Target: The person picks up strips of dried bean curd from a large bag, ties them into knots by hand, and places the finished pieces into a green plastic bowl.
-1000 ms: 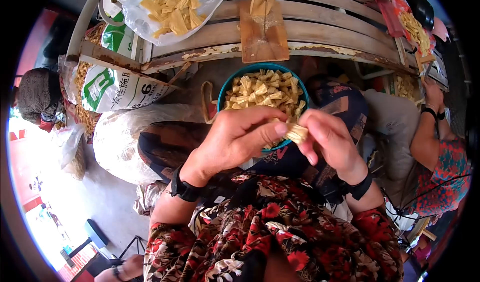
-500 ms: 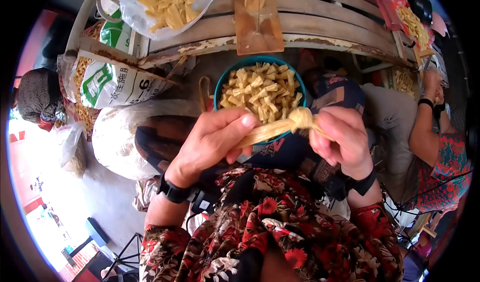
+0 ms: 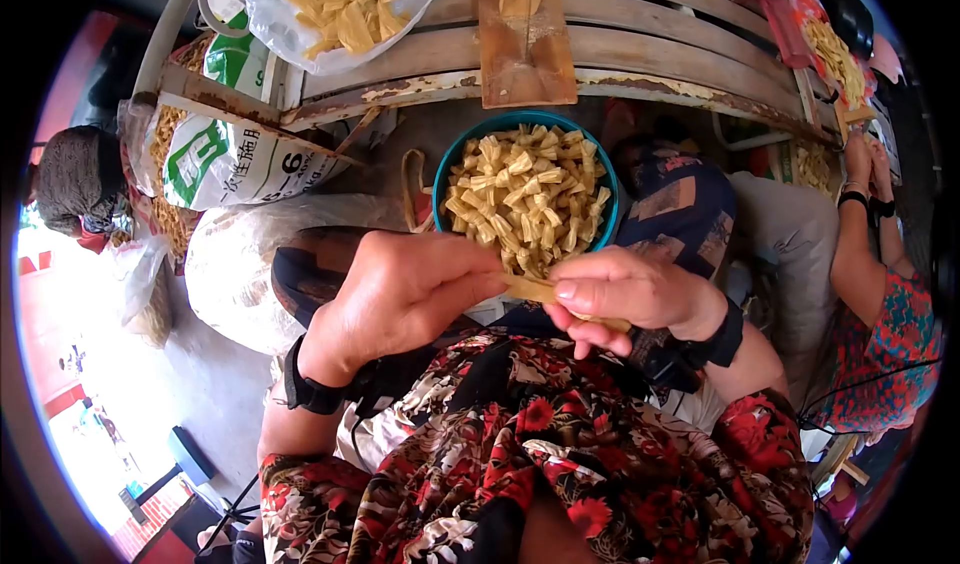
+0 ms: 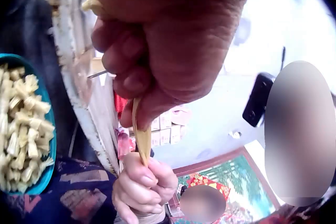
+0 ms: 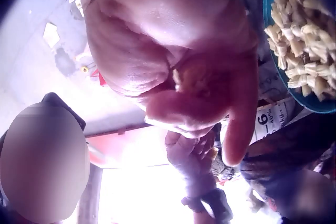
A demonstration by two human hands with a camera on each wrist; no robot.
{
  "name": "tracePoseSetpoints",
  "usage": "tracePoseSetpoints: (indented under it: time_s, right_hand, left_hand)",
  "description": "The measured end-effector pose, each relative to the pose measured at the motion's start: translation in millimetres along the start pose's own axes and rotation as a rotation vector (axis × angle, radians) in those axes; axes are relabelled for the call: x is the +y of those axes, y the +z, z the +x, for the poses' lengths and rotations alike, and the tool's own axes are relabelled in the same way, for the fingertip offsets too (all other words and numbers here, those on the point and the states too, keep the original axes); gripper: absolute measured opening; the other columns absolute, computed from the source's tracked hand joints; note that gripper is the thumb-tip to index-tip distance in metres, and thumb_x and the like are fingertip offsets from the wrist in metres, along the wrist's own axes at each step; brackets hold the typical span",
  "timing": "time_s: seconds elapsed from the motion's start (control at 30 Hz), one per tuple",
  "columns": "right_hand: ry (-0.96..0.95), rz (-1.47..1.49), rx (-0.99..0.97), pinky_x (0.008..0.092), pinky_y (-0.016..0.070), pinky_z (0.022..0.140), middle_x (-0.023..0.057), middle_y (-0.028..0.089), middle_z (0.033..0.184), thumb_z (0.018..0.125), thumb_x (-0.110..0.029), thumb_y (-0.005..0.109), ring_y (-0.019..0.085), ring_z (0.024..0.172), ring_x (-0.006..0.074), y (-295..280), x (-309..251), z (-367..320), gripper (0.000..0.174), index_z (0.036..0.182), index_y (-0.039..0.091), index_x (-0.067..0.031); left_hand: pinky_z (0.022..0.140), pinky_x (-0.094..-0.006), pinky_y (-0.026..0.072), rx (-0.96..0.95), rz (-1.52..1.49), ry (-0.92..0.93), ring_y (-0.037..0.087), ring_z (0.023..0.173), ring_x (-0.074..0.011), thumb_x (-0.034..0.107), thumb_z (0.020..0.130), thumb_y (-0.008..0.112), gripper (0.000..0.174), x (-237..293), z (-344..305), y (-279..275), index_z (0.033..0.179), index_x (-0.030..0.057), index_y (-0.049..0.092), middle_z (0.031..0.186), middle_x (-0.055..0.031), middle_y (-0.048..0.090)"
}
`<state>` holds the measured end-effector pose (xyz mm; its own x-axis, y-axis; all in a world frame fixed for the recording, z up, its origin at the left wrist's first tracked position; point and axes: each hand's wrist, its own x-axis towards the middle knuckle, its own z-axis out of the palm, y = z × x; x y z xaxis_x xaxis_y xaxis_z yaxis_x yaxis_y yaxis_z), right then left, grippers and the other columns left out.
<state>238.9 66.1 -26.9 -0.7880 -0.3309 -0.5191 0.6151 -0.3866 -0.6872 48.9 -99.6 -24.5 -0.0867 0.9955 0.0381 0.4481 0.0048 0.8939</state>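
A yellowish flat strip (image 3: 530, 289) stretches between the two hands, just in front of a teal basin (image 3: 612, 199) full of small knotted yellow pieces (image 3: 525, 189). My left hand (image 3: 405, 299) pinches one end between thumb and curled fingers. The other end is held by my right hand (image 3: 640, 299), thumb on top, with some of the strip showing under its fingers. In the left wrist view the strip (image 4: 142, 132) runs taut from the left hand (image 4: 157, 40) to the right hand (image 4: 142, 187). The right palm mostly hides it in the right wrist view.
A slatted bench (image 3: 420, 39) stands beyond the basin, bearing a wooden block with a metal spike (image 3: 528, 54) and a plastic bag of yellow pieces (image 3: 350, 9). White sacks (image 3: 235, 164) lie at the left. Another person (image 3: 880, 314) sits at the right.
The knotted strip seen half a second ago between the hands is out of sight. A flat length now spans them, the hands are closer together, and the left hand has turned its back upward.
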Motion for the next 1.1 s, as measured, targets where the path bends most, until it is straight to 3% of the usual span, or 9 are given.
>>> tracePoseSetpoints:
  time_s: [0.23, 0.4, 0.5, 0.53, 0.63, 0.73, 0.87, 1.0, 1.1]
  right_hand:
    - [-0.170, -0.130, 0.349, 0.0187, 0.0420, 0.047, -0.0004, 0.052, 0.066, 0.097, -0.030, 0.043, 0.047, 0.047, 0.0035, -4, -1, -5, 0.031, 0.084, 0.051, -0.0034]
    - [-0.406, -0.231, 0.626, 0.0193, 0.0406, 0.048, 0.0003, 0.057, 0.070, 0.095, -0.024, 0.048, 0.048, 0.051, 0.0042, 8, -3, 8, 0.026, 0.102, 0.056, -0.0007]
    - [-0.383, -0.271, 0.701, 0.0202, 0.0409, 0.050, 0.0002, 0.058, 0.073, 0.093, -0.024, 0.052, 0.051, 0.056, 0.0053, 12, 3, 17, 0.029, 0.109, 0.055, -0.0001]
    - [-0.382, -0.302, 0.720, 0.0205, 0.0408, 0.050, 0.0001, 0.057, 0.073, 0.093, -0.025, 0.052, 0.051, 0.056, 0.0056, 12, 6, 20, 0.030, 0.109, 0.055, 0.0000]
    - [-0.513, -0.178, 0.626, 0.0201, 0.0399, 0.051, -0.0019, 0.055, 0.074, 0.092, -0.025, 0.052, 0.050, 0.060, 0.0045, 17, 12, 23, 0.026, 0.104, 0.057, -0.0014]
    - [-0.453, -0.147, 0.637, 0.0187, 0.0375, 0.050, -0.0035, 0.053, 0.072, 0.093, -0.025, 0.050, 0.047, 0.061, 0.0031, 17, 10, 23, 0.024, 0.100, 0.057, -0.0030]
    - [-0.443, -0.018, 0.706, 0.0175, 0.0341, 0.047, -0.0046, 0.049, 0.071, 0.093, -0.025, 0.048, 0.042, 0.059, 0.0019, 24, 8, 18, 0.023, 0.097, 0.056, -0.0043]
    - [-0.537, 0.105, 0.715, 0.0188, 0.0341, 0.053, -0.0050, 0.048, 0.071, 0.091, -0.019, 0.046, 0.041, 0.059, 0.0024, 32, 11, 23, 0.019, 0.096, 0.056, -0.0037]
    - [-0.566, -0.005, 0.592, 0.0200, 0.0349, 0.056, -0.0047, 0.049, 0.069, 0.090, -0.016, 0.047, 0.041, 0.060, 0.0033, 30, 15, 25, 0.016, 0.095, 0.056, -0.0032]
  left_hand:
    - [0.043, -0.0259, 0.0372, -0.206, -0.330, -0.470, 0.048, 0.046, -0.0108, 0.018, 0.085, 0.064, 0.019, -12, 6, -15, 0.080, -0.0006, 0.064, 0.054, -0.0017, 0.053]
    - [0.033, -0.0175, 0.0239, 0.158, -1.445, -0.451, 0.031, 0.034, -0.0040, 0.010, 0.090, 0.053, 0.026, -14, 9, 0, 0.107, -0.0084, 0.053, 0.055, -0.0030, 0.048]
    - [0.037, -0.0164, 0.0283, 0.199, -1.000, -0.469, 0.035, 0.037, -0.0042, 0.009, 0.088, 0.055, 0.029, 11, 16, 16, 0.115, -0.0008, 0.057, 0.068, -0.0078, 0.060]
    - [0.043, -0.0205, 0.0387, 0.140, -0.779, -0.490, 0.050, 0.048, -0.0090, 0.007, 0.088, 0.055, 0.024, 17, 16, 17, 0.112, 0.0027, 0.060, 0.077, -0.0054, 0.063]
    - [0.051, -0.0327, 0.0487, 0.311, 0.122, 0.171, 0.060, 0.060, -0.0289, 0.001, 0.080, 0.059, 0.033, -3, 18, 44, 0.113, 0.0022, 0.057, 0.081, -0.0134, 0.062]
    - [0.051, -0.0332, 0.0482, 0.122, 0.401, 0.082, 0.060, 0.062, -0.0291, -0.003, 0.075, 0.060, 0.041, 12, 16, 45, 0.116, 0.0014, 0.055, 0.078, -0.0118, 0.061]
    - [0.052, -0.0287, 0.0470, 0.188, -0.035, 0.169, 0.056, 0.056, -0.0260, 0.004, 0.081, 0.062, 0.026, 13, 10, 45, 0.107, 0.0012, 0.061, 0.074, -0.0118, 0.058]
    - [0.048, -0.0210, 0.0398, 0.261, -0.821, -0.454, 0.055, 0.059, -0.0093, 0.008, 0.086, 0.060, 0.016, 14, -2, 49, 0.099, -0.0003, 0.064, 0.072, -0.0039, 0.060]
    - [0.051, -0.0192, 0.0392, 0.358, -1.113, -0.479, 0.054, 0.059, -0.0087, 0.005, 0.087, 0.058, 0.012, 1, 1, 53, 0.098, 0.0011, 0.062, 0.074, -0.0025, 0.060]
